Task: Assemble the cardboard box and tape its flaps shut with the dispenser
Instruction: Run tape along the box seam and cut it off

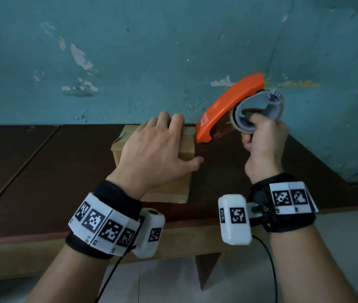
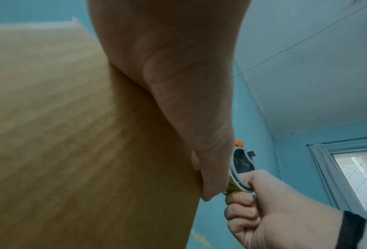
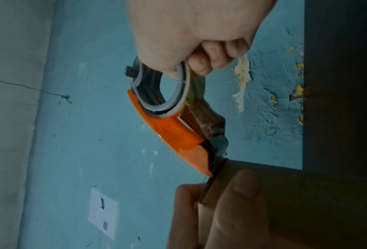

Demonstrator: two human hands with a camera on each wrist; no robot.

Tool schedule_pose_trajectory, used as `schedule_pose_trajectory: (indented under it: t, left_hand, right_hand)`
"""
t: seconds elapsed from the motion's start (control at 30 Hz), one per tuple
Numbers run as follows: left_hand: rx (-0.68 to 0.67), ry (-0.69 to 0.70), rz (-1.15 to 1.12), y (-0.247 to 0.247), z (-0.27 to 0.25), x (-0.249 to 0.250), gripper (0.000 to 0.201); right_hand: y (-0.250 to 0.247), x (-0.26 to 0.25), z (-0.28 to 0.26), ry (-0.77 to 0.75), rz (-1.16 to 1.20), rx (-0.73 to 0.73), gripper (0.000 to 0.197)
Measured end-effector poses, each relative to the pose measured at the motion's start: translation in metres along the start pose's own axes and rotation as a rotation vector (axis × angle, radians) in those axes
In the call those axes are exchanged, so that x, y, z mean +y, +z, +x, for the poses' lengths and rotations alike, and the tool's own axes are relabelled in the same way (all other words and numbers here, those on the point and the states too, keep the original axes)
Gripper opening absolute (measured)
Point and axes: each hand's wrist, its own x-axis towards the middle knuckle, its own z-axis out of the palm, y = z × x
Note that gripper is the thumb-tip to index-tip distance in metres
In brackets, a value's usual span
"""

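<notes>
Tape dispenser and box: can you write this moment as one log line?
left hand: pressing flat on cardboard box | right hand: grips orange tape dispenser, nose at box's right edge | table: box resting on it

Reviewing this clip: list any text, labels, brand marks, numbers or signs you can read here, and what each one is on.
No text can be read.
Orange tape dispenser: small white print near its lower end, too blurred to read.
Wrist bands: black-and-white square marker patterns, no words.
White sheet on the wall: dark marks and a small square code, too small to read.
Cardboard box: no print visible.
</notes>
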Motion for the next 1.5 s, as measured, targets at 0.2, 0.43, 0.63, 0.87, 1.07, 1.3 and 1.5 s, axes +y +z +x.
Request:
schedule_pose_trajectory:
  t: [0.2, 0.43, 0.63, 0.87, 1.07, 1.3, 1.5]
  left_hand:
    - [-0.006, 0.009, 0.035, 0.001, -0.001, 0.0, 0.084]
    - [-0.001, -0.033, 0.029, 0.005, 0.003, 0.0, 0.08]
    - [-0.023, -0.033, 0.033, 0.005, 0.006, 0.0, 0.081]
    - [-0.015, -0.029, 0.02, 0.005, 0.004, -0.002, 0.082]
    - [-0.019, -0.03, 0.012, 0.005, 0.004, -0.002, 0.082]
    - [-0.019, -0.028, 0.003, 0.004, 0.004, -0.001, 0.082]
    - [-0.012, -0.027, 0.0, 0.005, 0.004, -0.002, 0.081]
  right_hand:
    - [0.0, 0.0, -0.004, 0.058, -0.143, -0.064, 0.013]
    - [-0.01, -0.007, -0.002, 0.019, -0.109, -0.041, 0.025]
    - [-0.016, -0.004, 0.002, 0.059, -0.101, -0.025, 0.021]
    - [-0.018, -0.003, 0.006, 0.066, -0.112, 0.005, 0.009]
    - [-0.017, -0.004, 0.005, 0.041, -0.109, 0.026, 0.012]
    - [-0.02, -0.009, 0.002, 0.006, -0.153, 0.022, 0.016]
    - [-0.021, -0.009, 0.002, 0.014, -0.147, 0.025, 0.016]
